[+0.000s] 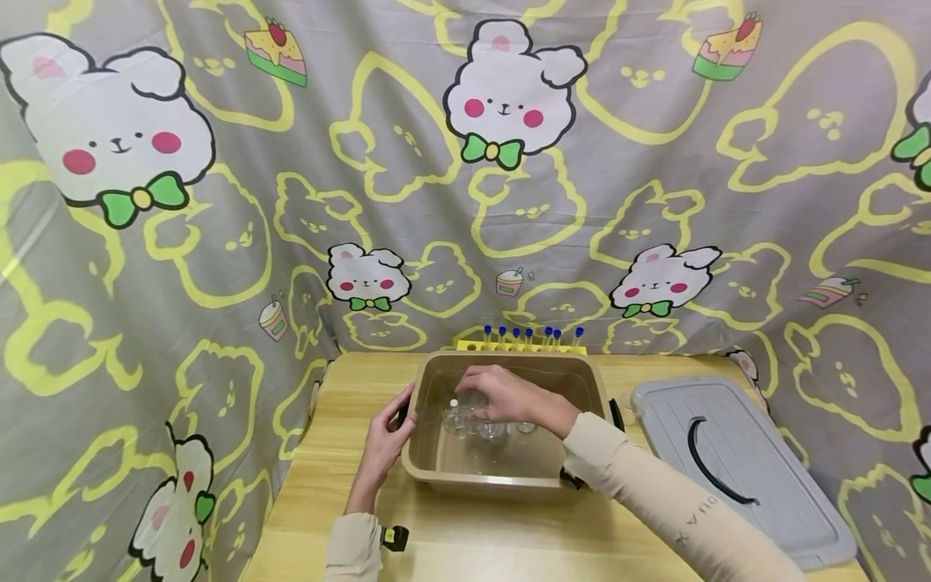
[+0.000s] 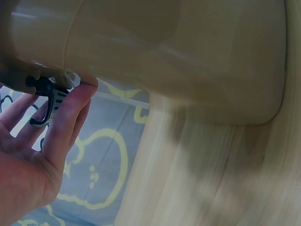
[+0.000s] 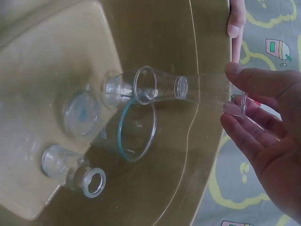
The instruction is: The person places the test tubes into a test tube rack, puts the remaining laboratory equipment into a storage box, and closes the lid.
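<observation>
A brown plastic storage bin stands on the table. My left hand holds its left rim, beside a black latch. Inside the bin, my right hand pinches a clear glass vessel near its rim, between thumb and fingers; its exact kind is hard to make out. Below it in the right wrist view are a clear flask-like piece, a wide beaker with a bluish rim, a round glass piece and a small glass bottle. My right hand partly hides the glassware in the head view.
A grey lid with a black handle lies right of the bin. Behind the bin stands a yellow rack with several blue-capped tubes. A patterned curtain surrounds the wooden table.
</observation>
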A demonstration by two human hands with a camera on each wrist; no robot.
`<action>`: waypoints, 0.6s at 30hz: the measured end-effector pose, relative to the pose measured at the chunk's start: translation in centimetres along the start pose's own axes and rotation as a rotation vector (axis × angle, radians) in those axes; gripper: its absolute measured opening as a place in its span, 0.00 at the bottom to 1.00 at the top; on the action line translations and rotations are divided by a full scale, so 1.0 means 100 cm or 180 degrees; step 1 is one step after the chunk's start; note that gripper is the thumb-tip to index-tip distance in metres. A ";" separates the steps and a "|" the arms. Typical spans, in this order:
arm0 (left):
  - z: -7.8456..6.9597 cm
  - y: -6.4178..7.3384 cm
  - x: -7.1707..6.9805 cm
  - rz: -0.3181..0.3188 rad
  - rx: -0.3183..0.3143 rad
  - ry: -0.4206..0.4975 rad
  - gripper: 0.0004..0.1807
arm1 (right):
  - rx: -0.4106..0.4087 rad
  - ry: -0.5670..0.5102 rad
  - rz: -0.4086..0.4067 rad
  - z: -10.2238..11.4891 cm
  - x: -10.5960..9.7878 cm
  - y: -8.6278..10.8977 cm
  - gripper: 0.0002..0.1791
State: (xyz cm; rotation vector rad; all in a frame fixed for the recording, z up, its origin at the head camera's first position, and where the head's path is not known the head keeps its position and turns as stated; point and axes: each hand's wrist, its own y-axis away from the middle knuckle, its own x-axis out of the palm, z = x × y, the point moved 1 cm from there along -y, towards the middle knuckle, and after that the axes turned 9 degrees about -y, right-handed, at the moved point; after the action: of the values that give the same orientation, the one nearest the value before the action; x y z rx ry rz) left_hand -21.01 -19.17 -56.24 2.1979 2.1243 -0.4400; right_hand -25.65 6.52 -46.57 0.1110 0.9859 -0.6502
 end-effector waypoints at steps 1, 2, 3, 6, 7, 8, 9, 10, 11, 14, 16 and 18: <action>-0.004 0.000 0.000 0.0013 -0.0014 -0.0003 0.27 | -0.0005 0.0002 0.0026 0.000 0.001 -0.002 0.22; -0.004 0.000 0.000 0.0014 -0.0021 0.0014 0.27 | -0.0016 -0.0012 0.0053 0.000 0.001 -0.004 0.22; -0.004 0.000 0.000 0.0009 -0.0025 0.0014 0.28 | -0.0030 -0.0016 0.0074 0.000 0.002 -0.005 0.22; -0.005 0.000 0.000 -0.0009 -0.0050 -0.0023 0.28 | -0.0085 -0.0003 0.0137 0.002 0.006 -0.010 0.22; -0.004 0.000 0.000 -0.0020 -0.0029 -0.0025 0.27 | -0.0100 0.0000 0.0159 0.003 0.007 -0.011 0.22; -0.002 0.000 0.000 -0.0028 -0.0027 -0.0022 0.27 | -0.0110 0.0022 0.0181 0.004 0.009 -0.012 0.23; -0.006 0.000 0.000 -0.0024 -0.0018 -0.0041 0.27 | -0.0115 0.0052 0.0208 0.004 0.011 -0.012 0.23; -0.011 0.001 0.000 -0.0014 -0.0005 -0.0047 0.27 | -0.0109 0.0066 0.0247 0.004 0.013 -0.013 0.23; -0.015 0.001 0.000 -0.0003 0.0003 -0.0049 0.27 | -0.0098 0.0074 0.0293 0.004 0.015 -0.013 0.23; -0.023 0.003 0.000 0.0043 0.0046 -0.0070 0.27 | -0.0034 0.0084 0.0410 0.003 0.021 -0.015 0.23; -0.019 0.002 -0.001 0.0049 0.0041 -0.0087 0.27 | 0.0017 0.0076 0.0474 0.001 0.025 -0.017 0.23; -0.011 0.001 -0.001 0.0032 0.0016 -0.0087 0.28 | 0.0049 0.0084 0.0521 0.000 0.027 -0.020 0.23</action>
State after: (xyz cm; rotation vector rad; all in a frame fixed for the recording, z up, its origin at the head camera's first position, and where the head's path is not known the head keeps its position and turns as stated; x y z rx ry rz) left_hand -20.71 -18.97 -55.17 2.1910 2.1000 -0.4724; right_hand -25.73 3.68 -48.38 0.2122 0.9860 -0.5074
